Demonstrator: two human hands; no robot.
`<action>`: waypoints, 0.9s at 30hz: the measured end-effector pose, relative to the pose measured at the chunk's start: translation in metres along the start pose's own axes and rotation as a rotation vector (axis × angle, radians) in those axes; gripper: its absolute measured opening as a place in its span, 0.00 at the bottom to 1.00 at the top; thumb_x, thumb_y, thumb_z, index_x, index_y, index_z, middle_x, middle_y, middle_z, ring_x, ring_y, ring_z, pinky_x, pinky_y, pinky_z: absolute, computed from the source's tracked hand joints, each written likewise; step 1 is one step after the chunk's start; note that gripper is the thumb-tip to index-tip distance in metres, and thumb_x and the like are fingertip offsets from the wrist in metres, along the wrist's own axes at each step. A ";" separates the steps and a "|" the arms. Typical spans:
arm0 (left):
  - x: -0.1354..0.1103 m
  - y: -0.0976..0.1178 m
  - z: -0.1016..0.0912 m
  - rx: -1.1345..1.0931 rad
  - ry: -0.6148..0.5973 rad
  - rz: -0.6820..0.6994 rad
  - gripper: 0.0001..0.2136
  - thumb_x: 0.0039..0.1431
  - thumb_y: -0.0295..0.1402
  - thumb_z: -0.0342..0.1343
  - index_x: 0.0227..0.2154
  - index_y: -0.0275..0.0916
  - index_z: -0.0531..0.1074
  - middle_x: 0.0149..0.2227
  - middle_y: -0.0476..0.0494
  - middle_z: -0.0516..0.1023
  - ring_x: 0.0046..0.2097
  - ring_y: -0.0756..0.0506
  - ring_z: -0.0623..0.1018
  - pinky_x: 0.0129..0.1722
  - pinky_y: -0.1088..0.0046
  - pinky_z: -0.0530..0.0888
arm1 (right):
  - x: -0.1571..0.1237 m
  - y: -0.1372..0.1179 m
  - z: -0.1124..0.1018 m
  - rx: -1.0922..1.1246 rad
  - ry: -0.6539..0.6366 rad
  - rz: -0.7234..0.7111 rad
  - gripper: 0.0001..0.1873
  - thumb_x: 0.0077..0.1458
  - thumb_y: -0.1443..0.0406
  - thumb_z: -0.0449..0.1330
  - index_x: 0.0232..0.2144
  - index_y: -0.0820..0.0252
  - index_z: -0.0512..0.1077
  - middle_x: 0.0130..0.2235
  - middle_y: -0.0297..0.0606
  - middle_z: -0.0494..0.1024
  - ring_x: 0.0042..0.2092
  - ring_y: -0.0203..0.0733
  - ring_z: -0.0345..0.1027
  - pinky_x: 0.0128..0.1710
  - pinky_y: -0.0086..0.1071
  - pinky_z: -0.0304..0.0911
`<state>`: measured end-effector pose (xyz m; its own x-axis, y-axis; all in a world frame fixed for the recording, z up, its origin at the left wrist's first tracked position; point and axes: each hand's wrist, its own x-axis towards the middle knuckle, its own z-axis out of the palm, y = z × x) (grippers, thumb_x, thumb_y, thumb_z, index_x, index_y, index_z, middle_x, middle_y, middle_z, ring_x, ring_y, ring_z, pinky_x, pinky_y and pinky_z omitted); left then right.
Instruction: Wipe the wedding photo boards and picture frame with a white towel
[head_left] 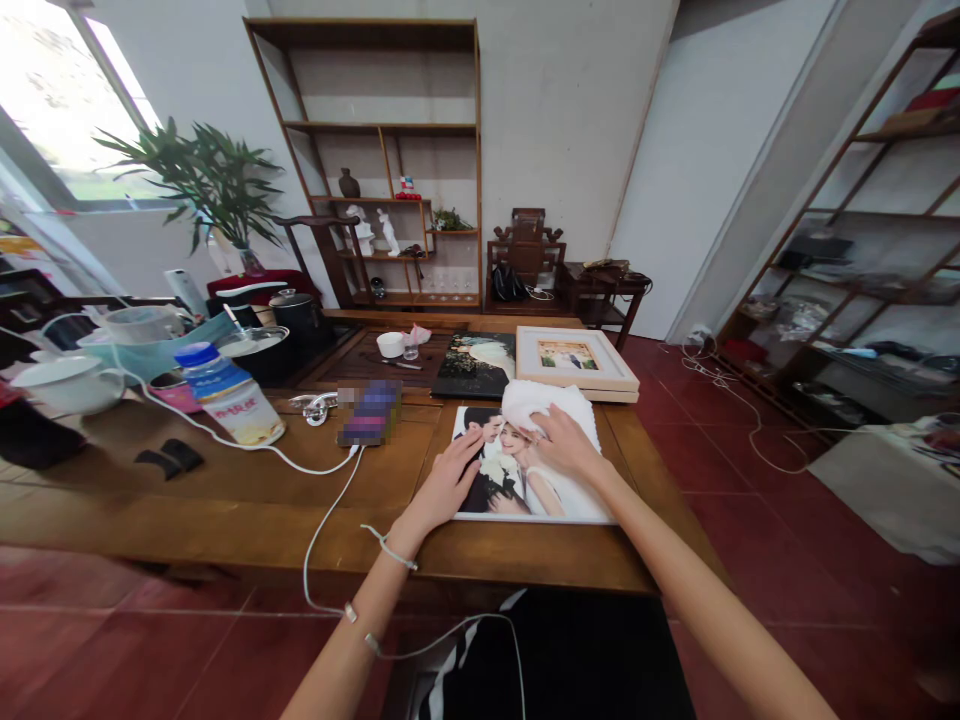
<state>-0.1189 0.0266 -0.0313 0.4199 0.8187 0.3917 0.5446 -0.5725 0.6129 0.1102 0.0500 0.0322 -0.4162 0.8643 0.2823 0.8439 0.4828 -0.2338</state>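
Note:
A wedding photo print [491, 490] lies flat near the front edge of the wooden table. My left hand [454, 470] rests on its left side, fingers stretched out and holding nothing. Over the upper right part of the print is a fluffy white cloth [585, 405]. My right hand [562, 440] presses on this cloth with bent fingers closed on it; part of the cloth is hidden under the hand. Just behind the print lie a dark photo panel [469, 365] and a light-framed picture [626, 385].
A phone [371, 412] with a white charging cable [315, 540] lies left of the print. Farther left stand a blue-capped bottle [232, 395], a white pot [71, 385] and a dark pot [259, 350]. A white cup [390, 345] sits at the back.

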 end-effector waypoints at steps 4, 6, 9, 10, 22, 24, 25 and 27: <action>0.000 0.000 0.000 -0.005 -0.017 -0.015 0.20 0.63 0.33 0.41 0.58 0.45 0.56 0.62 0.43 0.56 0.63 0.44 0.55 0.60 0.55 0.53 | -0.006 -0.007 0.006 -0.006 0.009 -0.062 0.15 0.51 0.73 0.50 0.40 0.61 0.70 0.52 0.46 0.69 0.57 0.46 0.54 0.57 0.44 0.43; 0.000 0.000 0.000 -0.019 -0.009 -0.032 0.20 0.63 0.32 0.39 0.58 0.45 0.56 0.62 0.43 0.56 0.63 0.45 0.55 0.60 0.56 0.53 | -0.022 -0.015 0.006 -0.003 -0.005 -0.109 0.15 0.50 0.73 0.50 0.39 0.62 0.70 0.53 0.50 0.67 0.60 0.46 0.50 0.58 0.48 0.40; 0.000 0.000 0.002 -0.044 0.010 -0.034 0.20 0.64 0.31 0.38 0.58 0.45 0.56 0.62 0.44 0.56 0.63 0.45 0.55 0.61 0.56 0.53 | -0.053 -0.033 0.002 0.036 -0.044 -0.172 0.12 0.51 0.72 0.50 0.36 0.62 0.71 0.54 0.51 0.67 0.61 0.45 0.48 0.59 0.49 0.39; 0.000 0.001 0.002 -0.050 0.013 -0.033 0.20 0.64 0.31 0.38 0.58 0.45 0.55 0.62 0.44 0.55 0.63 0.45 0.55 0.61 0.56 0.53 | -0.064 -0.040 -0.001 0.053 -0.059 -0.188 0.11 0.50 0.72 0.50 0.35 0.61 0.71 0.54 0.50 0.66 0.61 0.44 0.48 0.60 0.49 0.39; 0.000 0.002 0.002 -0.015 0.025 -0.011 0.21 0.62 0.28 0.39 0.58 0.43 0.56 0.61 0.42 0.56 0.62 0.45 0.56 0.60 0.56 0.54 | -0.062 -0.051 0.009 -0.009 -0.001 -0.123 0.12 0.50 0.70 0.52 0.37 0.60 0.71 0.56 0.48 0.64 0.59 0.45 0.52 0.59 0.47 0.42; -0.001 0.002 0.002 -0.013 0.025 -0.015 0.20 0.62 0.29 0.39 0.58 0.43 0.57 0.61 0.42 0.57 0.62 0.45 0.56 0.60 0.56 0.55 | -0.037 -0.037 0.011 -0.050 0.006 -0.095 0.14 0.51 0.69 0.52 0.40 0.60 0.71 0.56 0.48 0.64 0.58 0.46 0.54 0.59 0.46 0.42; -0.001 0.002 0.001 -0.012 0.026 -0.018 0.20 0.63 0.29 0.39 0.57 0.43 0.57 0.61 0.42 0.57 0.62 0.45 0.56 0.60 0.56 0.55 | -0.026 -0.030 0.012 -0.064 0.008 -0.077 0.14 0.51 0.69 0.52 0.41 0.61 0.71 0.56 0.48 0.65 0.58 0.46 0.55 0.58 0.46 0.43; -0.001 0.003 0.001 -0.015 0.029 -0.017 0.20 0.63 0.29 0.39 0.57 0.44 0.58 0.61 0.43 0.57 0.62 0.45 0.56 0.60 0.56 0.55 | -0.007 -0.021 0.012 -0.079 0.019 -0.046 0.15 0.51 0.70 0.51 0.42 0.61 0.70 0.54 0.47 0.66 0.57 0.45 0.55 0.58 0.45 0.43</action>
<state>-0.1172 0.0238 -0.0306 0.3892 0.8295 0.4006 0.5405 -0.5578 0.6299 0.0918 0.0355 0.0237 -0.4494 0.8383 0.3085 0.8484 0.5087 -0.1462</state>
